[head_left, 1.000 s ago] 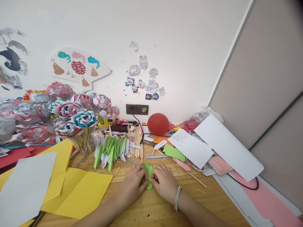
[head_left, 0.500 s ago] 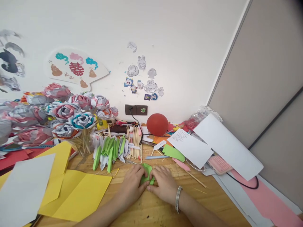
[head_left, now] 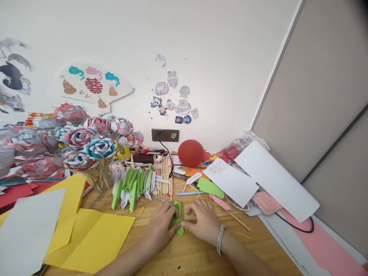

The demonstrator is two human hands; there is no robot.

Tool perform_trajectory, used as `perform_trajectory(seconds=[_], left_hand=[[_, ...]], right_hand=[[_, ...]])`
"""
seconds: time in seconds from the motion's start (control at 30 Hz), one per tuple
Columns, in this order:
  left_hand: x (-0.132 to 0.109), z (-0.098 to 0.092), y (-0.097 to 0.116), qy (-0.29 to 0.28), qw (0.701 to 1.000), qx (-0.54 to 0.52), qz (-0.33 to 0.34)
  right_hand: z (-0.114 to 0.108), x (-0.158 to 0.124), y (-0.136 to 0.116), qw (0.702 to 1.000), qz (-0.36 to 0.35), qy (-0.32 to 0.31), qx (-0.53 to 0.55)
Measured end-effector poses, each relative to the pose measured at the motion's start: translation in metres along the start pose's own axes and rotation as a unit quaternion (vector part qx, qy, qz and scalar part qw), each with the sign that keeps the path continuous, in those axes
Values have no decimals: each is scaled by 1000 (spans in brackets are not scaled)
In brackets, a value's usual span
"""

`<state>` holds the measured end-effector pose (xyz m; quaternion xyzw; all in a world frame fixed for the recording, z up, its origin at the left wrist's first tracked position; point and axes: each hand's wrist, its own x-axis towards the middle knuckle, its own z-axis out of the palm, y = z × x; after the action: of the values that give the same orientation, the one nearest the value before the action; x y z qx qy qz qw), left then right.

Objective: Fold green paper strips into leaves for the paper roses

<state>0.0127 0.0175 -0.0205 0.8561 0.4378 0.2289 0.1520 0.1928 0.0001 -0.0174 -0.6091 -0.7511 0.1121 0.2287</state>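
Observation:
A small folded piece of green paper [head_left: 177,216] lies at the middle of the wooden table, narrow and slanted, with pointed ends. My left hand [head_left: 161,221] holds it from the left, fingers curled over it and thumb along its lower part. To its right, my right hand [head_left: 202,220] has thumb and fingers apart, with bare wood showing between them. The right thumb tip is at the paper's edge, and I cannot tell whether it touches. Beyond the hands lies a row of folded green and white paper strips [head_left: 134,188].
Paper flowers [head_left: 80,138] stand at the left behind yellow paper [head_left: 97,237]. Wooden sticks [head_left: 165,178], a red balloon [head_left: 191,153] and a light-blue pen [head_left: 189,193] lie beyond the hands. To the right are green sheets [head_left: 211,187], white sheets [head_left: 230,180] and a pink calculator-like device [head_left: 266,202].
The green paper has become narrower, folded over toward the left. My right fingers have lifted off it and moved slightly right, while my left hand stays on it.

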Motion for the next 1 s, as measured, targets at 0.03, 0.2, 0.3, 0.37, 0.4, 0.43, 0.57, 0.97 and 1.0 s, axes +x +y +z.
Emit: perform_trajectory(seconds=[0.03,0.2,0.3,0.37,0.4,0.43,0.57,0.97,1.0], left_hand=[[0,0,0,1,1000,-2,0],[0,1,-1,-1,1000,-4,-8],[0,1,0,-1,1000,-2,-13],[-1,1,1,2,1000,2,-19],[-1,-1,1,4,1000,9,-22],[-2,-2,0,5,999,21,-24],[-1,-12,-12,26,996,80,-8],[4,-11,-43,85,970,117,196],[3,-11,-43,83,966,127,210]], right_hand=[[1,0,-1,1000,4,8,5],[4,-2,-4,999,19,22,21],[6,-3,-6,1000,7,17,-3],[6,-3,-6,1000,4,13,-8],[6,-3,-7,1000,3,11,-6],[5,-3,-7,1000,3,9,-5],[4,-2,-7,1000,9,-1,-12],[-16,10,15,994,-63,-85,14],[-18,11,16,994,-67,-84,15]])
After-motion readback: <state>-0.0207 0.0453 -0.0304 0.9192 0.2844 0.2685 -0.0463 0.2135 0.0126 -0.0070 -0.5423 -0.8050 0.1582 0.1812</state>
